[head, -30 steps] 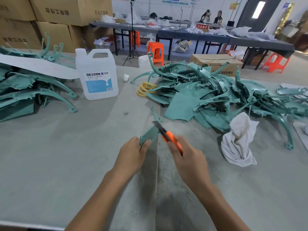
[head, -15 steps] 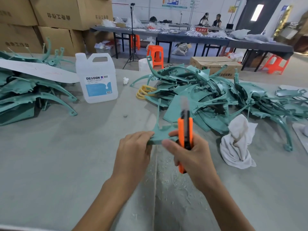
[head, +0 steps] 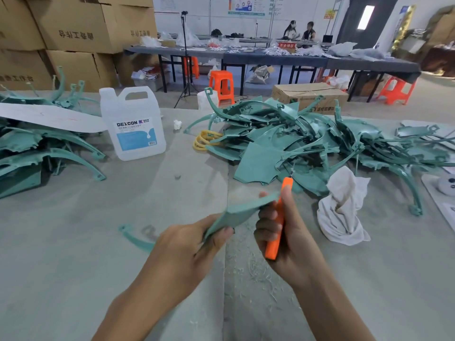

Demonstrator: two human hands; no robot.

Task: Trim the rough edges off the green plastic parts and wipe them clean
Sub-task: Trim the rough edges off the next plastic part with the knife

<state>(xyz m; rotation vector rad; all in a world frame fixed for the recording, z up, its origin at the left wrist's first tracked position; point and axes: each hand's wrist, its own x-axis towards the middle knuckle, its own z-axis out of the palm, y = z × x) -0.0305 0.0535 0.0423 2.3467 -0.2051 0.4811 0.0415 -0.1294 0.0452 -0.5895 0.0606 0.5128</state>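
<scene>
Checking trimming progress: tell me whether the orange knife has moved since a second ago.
Yes. The orange knife, gripped by the right hand, has shifted right, toward the white rag, and turned from leaning left to upright.

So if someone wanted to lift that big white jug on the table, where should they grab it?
Probably by the moulded loop handle on top of the jug, coming down from above. It stands upright on the table, and the handle's opening faces the camera, so fingers can hook through from this side. The body looks too broad for one hand.
</scene>
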